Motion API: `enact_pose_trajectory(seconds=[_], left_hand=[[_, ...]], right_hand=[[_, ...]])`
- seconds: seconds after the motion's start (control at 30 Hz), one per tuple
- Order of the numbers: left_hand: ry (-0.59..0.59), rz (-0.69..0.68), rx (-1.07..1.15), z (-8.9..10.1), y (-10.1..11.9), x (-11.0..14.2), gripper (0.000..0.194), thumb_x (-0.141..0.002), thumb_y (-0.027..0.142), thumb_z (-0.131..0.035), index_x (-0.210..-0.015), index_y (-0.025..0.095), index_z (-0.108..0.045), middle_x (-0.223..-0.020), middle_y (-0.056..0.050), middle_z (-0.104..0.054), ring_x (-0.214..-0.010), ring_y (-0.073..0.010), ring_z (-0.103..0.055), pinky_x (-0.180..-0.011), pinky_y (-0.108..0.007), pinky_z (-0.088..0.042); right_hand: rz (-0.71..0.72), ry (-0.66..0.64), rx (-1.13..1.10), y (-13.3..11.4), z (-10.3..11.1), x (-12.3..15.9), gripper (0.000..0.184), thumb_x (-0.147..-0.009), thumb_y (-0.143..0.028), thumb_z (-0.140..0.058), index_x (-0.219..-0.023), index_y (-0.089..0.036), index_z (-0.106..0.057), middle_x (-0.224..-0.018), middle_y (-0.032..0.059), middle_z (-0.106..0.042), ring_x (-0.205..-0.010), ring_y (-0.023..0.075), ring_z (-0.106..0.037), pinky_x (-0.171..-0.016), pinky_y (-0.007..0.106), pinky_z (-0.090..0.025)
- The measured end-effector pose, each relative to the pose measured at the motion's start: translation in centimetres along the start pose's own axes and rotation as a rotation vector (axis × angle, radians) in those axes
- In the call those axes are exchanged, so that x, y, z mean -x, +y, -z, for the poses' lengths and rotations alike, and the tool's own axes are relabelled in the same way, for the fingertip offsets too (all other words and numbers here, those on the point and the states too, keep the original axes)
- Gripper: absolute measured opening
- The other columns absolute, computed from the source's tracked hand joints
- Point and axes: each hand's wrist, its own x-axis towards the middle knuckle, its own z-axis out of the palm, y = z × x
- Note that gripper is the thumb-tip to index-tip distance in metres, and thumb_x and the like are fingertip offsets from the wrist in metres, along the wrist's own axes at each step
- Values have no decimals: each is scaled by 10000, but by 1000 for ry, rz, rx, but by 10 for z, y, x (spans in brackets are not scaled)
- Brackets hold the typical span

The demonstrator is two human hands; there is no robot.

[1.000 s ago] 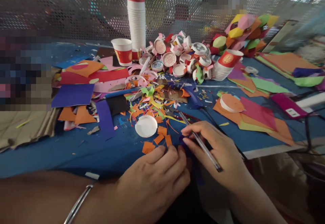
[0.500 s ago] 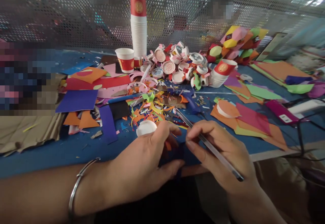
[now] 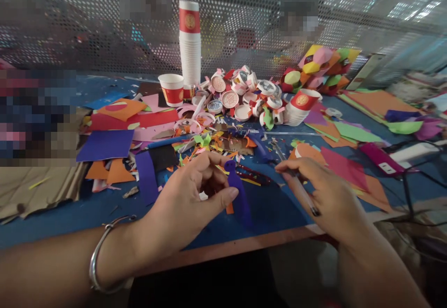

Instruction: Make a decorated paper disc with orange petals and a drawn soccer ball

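Observation:
My left hand (image 3: pixel 200 196) pinches a purple paper cutout (image 3: pixel 239 198) between thumb and fingers. The strip has a rounded top with small dark marks and hangs down over the table's front edge. A bit of orange paper (image 3: pixel 229 208) shows just below my thumb. In my right hand (image 3: pixel 314 187) is a clear pen (image 3: pixel 304 195) with a dark end, slanting with its tip pointing away from me. Dark red-handled scissors (image 3: pixel 254 174) lie on the blue table beyond the cutout. Paper scraps (image 3: pixel 199 147) are strewn behind my left hand.
Tall stacked paper cups (image 3: pixel 190 51) and a single cup (image 3: pixel 171 89) stand at the back. Beside them is a heap of cut cup bottoms (image 3: pixel 240 93). A blue glue gun (image 3: pixel 262 147) lies mid-table. Coloured paper (image 3: pixel 105 145) is at left; a pink power strip (image 3: pixel 380 159) with cables is at right.
My hands have moved apart, the right one going rightward with the pen. The purple cutout in my left hand now shows clearly. The white cup bottom is mostly covered by my left hand.

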Motion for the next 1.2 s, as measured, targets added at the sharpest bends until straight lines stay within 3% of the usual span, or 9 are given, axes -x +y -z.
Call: enact_pose_trajectory(seconds=[0.23,0.33,0.47,0.7,0.9,1.07,1.2], left_hand=[[39,24,70,10,11,-7,158,-905,294,-726,-859,183,-623,-723,37,-617,-633,-97,-559,-603,-218,-474],[57,42,60,17,15,-10,193,-941,342,-703,-839,187,-649,-670,35,-623,-592,-97,-543,-577,-215,-455],[76,61,94,23,12,-11,245,-953,344,-689,-773,180,-663,-658,22,-626,-596,-97,-540,-581,-212,-450],[176,104,191,36,6,-15,167,-890,300,-747,-801,172,-689,-643,16,-648,-592,-93,-549,-580,-206,-445],[255,35,226,44,3,-22,125,-863,236,-765,-806,172,-674,-651,36,-623,-591,-81,-581,-594,-193,-467],[243,60,220,42,-5,-24,133,-839,255,-784,-779,169,-703,-699,21,-654,-628,-88,-621,-611,-191,-503],[259,62,223,41,-8,-24,124,-823,251,-795,-794,163,-712,-695,18,-660,-633,-93,-630,-617,-193,-512]], right_hand=[[215,-158,254,53,13,-22,289,-989,-128,-449,-1046,-198,-724,-973,120,-763,-955,303,-684,-842,459,-542],[247,-293,345,64,10,-27,351,-953,-61,-427,-1043,-207,-733,-995,117,-749,-989,289,-678,-871,444,-542],[242,-325,385,66,7,-27,367,-945,-55,-436,-1103,-204,-731,-1004,116,-733,-976,279,-685,-839,422,-551],[262,-244,417,57,7,-33,310,-1019,-156,-429,-1072,-173,-734,-960,130,-741,-911,297,-698,-811,448,-547],[234,-174,238,31,3,-35,207,-1047,-238,-501,-1065,-183,-701,-994,103,-751,-917,261,-710,-803,403,-540],[286,-334,158,-4,-12,-44,204,-1051,-330,-557,-1106,-181,-684,-1028,98,-725,-949,264,-701,-792,394,-545],[324,-424,249,-20,-24,-53,140,-1021,-244,-555,-1079,-175,-663,-1053,105,-689,-957,275,-694,-756,382,-511]])
